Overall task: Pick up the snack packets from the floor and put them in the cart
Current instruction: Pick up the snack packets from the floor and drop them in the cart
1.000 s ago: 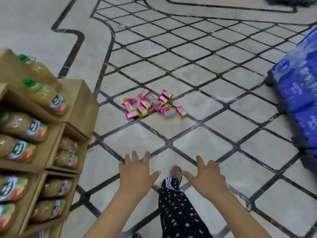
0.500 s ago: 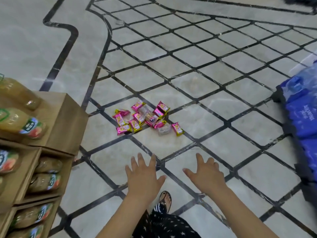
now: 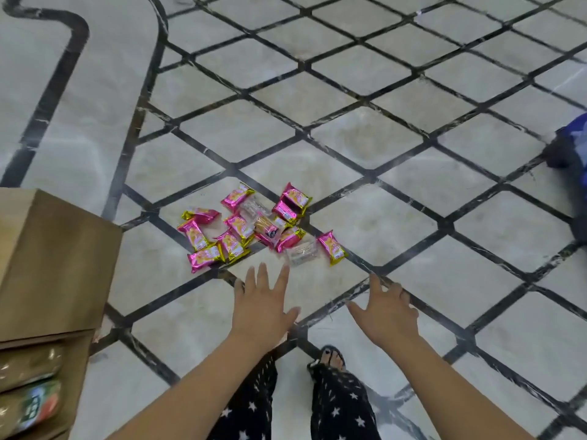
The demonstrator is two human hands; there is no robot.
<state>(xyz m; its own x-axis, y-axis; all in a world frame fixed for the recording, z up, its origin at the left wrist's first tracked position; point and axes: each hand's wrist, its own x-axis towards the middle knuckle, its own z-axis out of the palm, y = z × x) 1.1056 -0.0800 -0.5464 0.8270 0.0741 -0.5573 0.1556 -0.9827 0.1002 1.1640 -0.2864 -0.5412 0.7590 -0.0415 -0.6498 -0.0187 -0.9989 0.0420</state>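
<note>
The marble floor (image 3: 397, 160) with its dark diamond lines fills my view. At 9 o'clock stands a wooden shelf (image 3: 54, 265) with juice bottles (image 3: 28, 404) lying in it; at 3 o'clock a blue wrapped bundle (image 3: 575, 144) shows at the edge (too blurred to read). The snack packets (image 3: 241, 228), pink and gold with a few clear ones, lie heaped on the floor at 12 o'clock from me. My left grip (image 3: 262, 308) hangs spread and holding nothing, fingertips just short of the heap. My right grip (image 3: 386, 312), at 3 o'clock from the left, is loosely spread too, holding nothing. One pink packet (image 3: 332, 247) lies at the heap's 4 o'clock edge.
</note>
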